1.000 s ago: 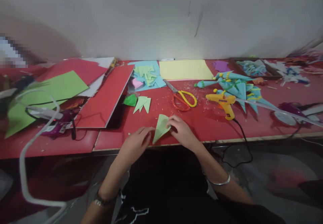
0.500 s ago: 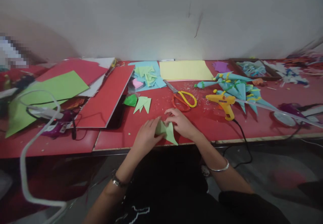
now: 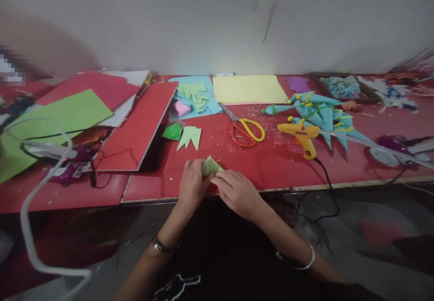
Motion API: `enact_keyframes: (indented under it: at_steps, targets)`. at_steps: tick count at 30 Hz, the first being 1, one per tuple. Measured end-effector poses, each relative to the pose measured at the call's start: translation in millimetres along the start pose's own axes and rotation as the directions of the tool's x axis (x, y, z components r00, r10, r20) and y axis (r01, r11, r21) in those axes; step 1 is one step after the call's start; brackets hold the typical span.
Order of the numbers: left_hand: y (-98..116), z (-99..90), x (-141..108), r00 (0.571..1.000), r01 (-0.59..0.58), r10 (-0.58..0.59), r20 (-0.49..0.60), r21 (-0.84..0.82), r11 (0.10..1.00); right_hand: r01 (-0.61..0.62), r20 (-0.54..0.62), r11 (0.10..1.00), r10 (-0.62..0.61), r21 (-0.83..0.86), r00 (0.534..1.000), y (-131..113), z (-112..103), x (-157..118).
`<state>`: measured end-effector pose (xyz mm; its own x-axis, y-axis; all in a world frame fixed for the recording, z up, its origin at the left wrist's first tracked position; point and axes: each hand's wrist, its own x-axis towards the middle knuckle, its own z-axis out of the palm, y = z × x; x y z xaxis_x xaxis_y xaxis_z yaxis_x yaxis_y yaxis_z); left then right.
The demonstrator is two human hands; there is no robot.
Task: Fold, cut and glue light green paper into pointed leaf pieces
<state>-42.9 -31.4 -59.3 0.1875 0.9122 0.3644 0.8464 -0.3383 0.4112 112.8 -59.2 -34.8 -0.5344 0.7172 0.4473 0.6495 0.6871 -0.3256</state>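
Observation:
Near the front edge of the red table (image 3: 264, 167), both hands grip one small piece of light green paper (image 3: 210, 165). My left hand (image 3: 192, 184) has its fingers closed on the paper's left side. From the right, my right hand (image 3: 237, 193) pinches its lower edge, with fingers partly covering it. Only the upper part of the paper shows between the hands. Beyond them lie folded light green paper pieces (image 3: 190, 138) with pointed ends. A pair of scissors (image 3: 246, 128) with one yellow and one red handle rests past my right hand.
A yellow glue gun (image 3: 301, 134) with a black cord lies right, beside blue paper cones (image 3: 323, 115). Cut green slips (image 3: 194, 94) sit on blue paper at the back. Yellow sheets (image 3: 249, 89) lie alongside. A red board (image 3: 135, 131) and a white cable (image 3: 29, 228) are left.
The green paper has been turned and now shows a smaller part between the hands. My right hand has come down and closed on its lower edge. The view has shifted slightly.

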Motion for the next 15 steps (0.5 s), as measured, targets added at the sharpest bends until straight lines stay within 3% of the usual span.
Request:
enact_keyframes:
  at_steps: [3, 5, 10, 15]
  targets:
    - [-2, -3.7, -1, 0.994, 0.070, -0.075, 0.085, 0.058, 0.996, -0.250, 0.071, 0.966, 0.254, -0.064, 0.965, 6, 9, -3]
    - [-4, -8.3, -2, 0.984, 0.082, -0.088, 0.157, 0.043, 0.996, -0.323, 0.094, 0.944, 0.328, -0.059, 0.940, 13, 9, -5]
    - [-15, -17.7, -7, 0.941, -0.049, 0.125, 0.314, -0.239, 0.970, -0.336, 0.109, 0.939, 0.327, 0.070, 0.939, 22, 6, -12]
    - [-22, -15.6, -10, 0.964, -0.077, 0.132, 0.231, -0.234, 0.969, -0.368, 0.044, 0.904, 0.367, 0.217, 0.929, 25, 8, -17]
